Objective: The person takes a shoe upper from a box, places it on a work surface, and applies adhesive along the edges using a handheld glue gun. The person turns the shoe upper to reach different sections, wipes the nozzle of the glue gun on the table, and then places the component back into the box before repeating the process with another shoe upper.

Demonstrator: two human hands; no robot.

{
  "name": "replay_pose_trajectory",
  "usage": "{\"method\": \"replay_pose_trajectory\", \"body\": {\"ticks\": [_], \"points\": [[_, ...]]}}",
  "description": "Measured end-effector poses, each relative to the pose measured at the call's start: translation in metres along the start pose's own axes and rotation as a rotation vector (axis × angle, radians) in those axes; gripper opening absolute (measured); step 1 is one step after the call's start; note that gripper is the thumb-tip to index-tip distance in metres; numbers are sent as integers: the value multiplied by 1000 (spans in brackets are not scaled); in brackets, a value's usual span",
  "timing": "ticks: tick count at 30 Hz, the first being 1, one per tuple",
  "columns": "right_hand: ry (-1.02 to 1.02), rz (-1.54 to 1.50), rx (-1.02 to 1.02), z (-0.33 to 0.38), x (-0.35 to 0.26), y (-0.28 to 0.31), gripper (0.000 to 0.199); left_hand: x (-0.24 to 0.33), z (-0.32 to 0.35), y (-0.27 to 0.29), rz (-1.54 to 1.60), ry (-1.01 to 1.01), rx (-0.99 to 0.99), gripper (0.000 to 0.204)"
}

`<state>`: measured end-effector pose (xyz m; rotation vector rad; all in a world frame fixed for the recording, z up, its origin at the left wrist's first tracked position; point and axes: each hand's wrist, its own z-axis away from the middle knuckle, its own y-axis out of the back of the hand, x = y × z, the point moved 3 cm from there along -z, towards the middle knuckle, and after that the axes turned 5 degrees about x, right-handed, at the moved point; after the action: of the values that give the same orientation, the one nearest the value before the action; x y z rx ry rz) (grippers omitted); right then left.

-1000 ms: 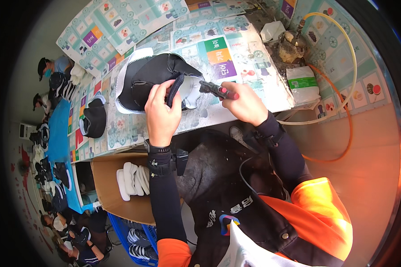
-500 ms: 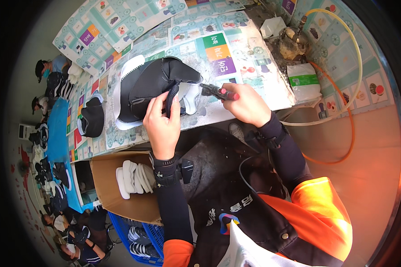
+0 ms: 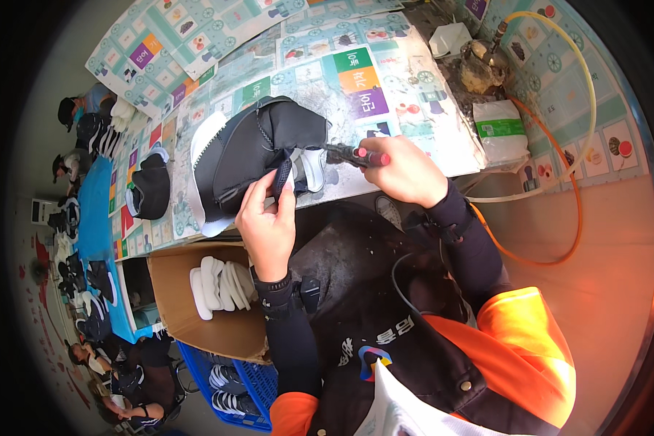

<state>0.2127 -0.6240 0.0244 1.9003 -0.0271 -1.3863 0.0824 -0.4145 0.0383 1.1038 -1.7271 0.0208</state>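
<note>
A black shoe upper (image 3: 251, 149) with a pale edging lies on the paper-covered table in front of me. My left hand (image 3: 269, 229) pinches the dark lining at its near opening, thumb and fingers closed on the fold. A white flap (image 3: 314, 168) hangs out beside that fold. In my right hand (image 3: 408, 173) is a dark, crusted hand tool with red ends (image 3: 360, 155), its tip close to the upper's right end. Whether the tip touches the upper I cannot tell. A second, smaller black shoe upper (image 3: 152, 185) lies further left.
Below the table edge, a cardboard box (image 3: 189, 320) holds several white pads (image 3: 221, 287). Beside it, a blue crate (image 3: 258, 378) contains striped shoe parts. A crusted vessel (image 3: 483, 67), a white packet (image 3: 500, 131) and a yellow hose (image 3: 587, 80) occupy the right. People (image 3: 142, 385) sit at left.
The upper has turned and tipped slightly, its near edge lower. My left hand has moved down a little with the lining. The tool's tip has shifted slightly left and down, closer to the upper.
</note>
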Motion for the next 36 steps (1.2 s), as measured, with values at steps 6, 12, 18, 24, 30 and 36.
{"method": "replay_pose_trajectory", "body": {"ticks": [6,12,18,24,30,36], "points": [[29,0,-112,-3,-7,7,20,-4,14,1,86,102,-33,26],[20,-10,-165,-1,-6,10,21,-7,17,2,111,138,-53,26],[15,-30,-146,4,-14,16,23,-10,14,1,134,113,-48,26],[21,-103,-308,7,-11,15,23,-11,14,2,131,116,-43,27],[29,-111,-109,4,-10,15,23,-7,16,1,140,117,-64,26],[52,-76,-309,1,-13,11,23,-11,18,-1,151,120,-64,27]]}}
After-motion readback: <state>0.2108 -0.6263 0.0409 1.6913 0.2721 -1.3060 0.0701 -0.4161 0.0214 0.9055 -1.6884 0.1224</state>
